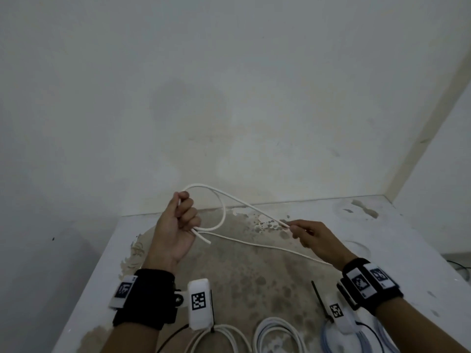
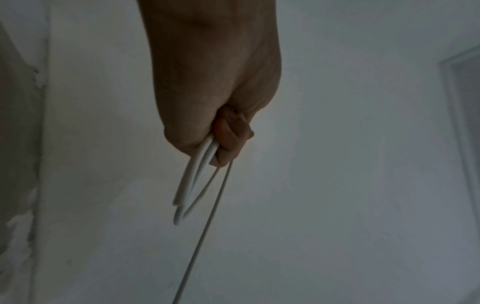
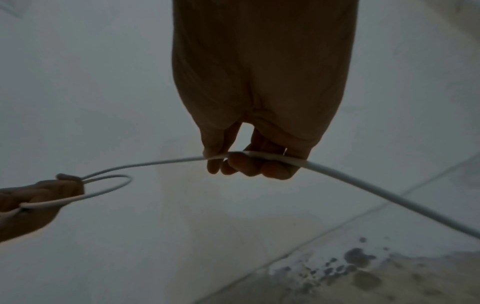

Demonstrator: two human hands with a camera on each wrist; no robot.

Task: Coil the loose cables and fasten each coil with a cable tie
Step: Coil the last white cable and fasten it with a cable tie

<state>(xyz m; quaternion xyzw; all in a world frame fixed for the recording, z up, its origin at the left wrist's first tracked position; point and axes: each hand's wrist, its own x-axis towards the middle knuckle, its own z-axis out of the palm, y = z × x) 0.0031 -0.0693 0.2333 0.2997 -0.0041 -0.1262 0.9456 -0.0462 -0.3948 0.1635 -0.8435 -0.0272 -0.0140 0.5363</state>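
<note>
Left hand (image 1: 175,225): we are fisting the first small loop of the thin white round cable (image 1: 254,208).
Right hand (image 1: 309,236): we are pinching the running length.
Risk: slack is letting the loop spring open.

White table (image 1: 397,240) set into a wall corner, its top badly worn with a big brownish, mottled patch of peeled paint running under and between both hands, plus faint ring marks beyond and right of the right hand (image 1: 309,236). On the near edge lie coiled cables: a white coil (image 1: 229,337) just below the left hand's (image 1: 175,225) wrist, a second white coil (image 1: 277,332) between the two wrists, a pale blue coil (image 1: 367,340) under the right wrist. A black cable tie (image 1: 319,296) lies on the top just left of the right wrist.
</note>
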